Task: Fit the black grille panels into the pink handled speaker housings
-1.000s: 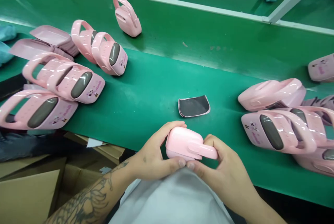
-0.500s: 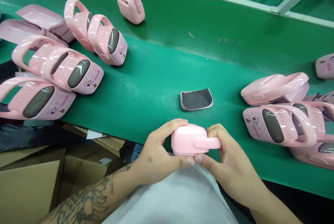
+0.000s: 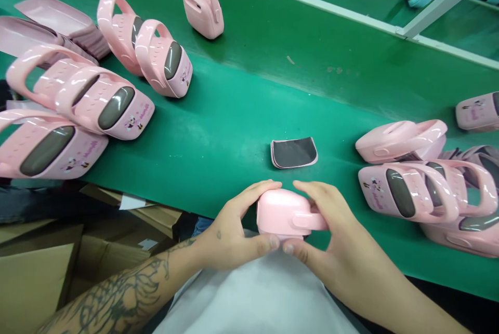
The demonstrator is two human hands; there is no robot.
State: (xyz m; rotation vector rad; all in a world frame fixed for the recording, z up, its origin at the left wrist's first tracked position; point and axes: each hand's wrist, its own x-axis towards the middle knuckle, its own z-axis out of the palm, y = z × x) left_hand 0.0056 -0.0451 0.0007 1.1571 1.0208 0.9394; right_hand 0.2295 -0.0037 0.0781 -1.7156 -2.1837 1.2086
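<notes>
Holding a pink case (image 3: 280, 209) above the near edge of the green counter (image 3: 234, 110), in the head view we clasp its body between the thumb and fingers of our left hand (image 3: 236, 232). Our right hand (image 3: 337, 235) curves around its handle; whether it grips, we can't make out. Beyond lies a dark-faced panel (image 3: 294, 153); other pink cases (image 3: 136, 116) flank us.

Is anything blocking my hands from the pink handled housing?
Nothing visible does: the left hand grips the pink handled housing, with the right hand around its handle. The dark-faced panel lies beyond, not between.
</notes>
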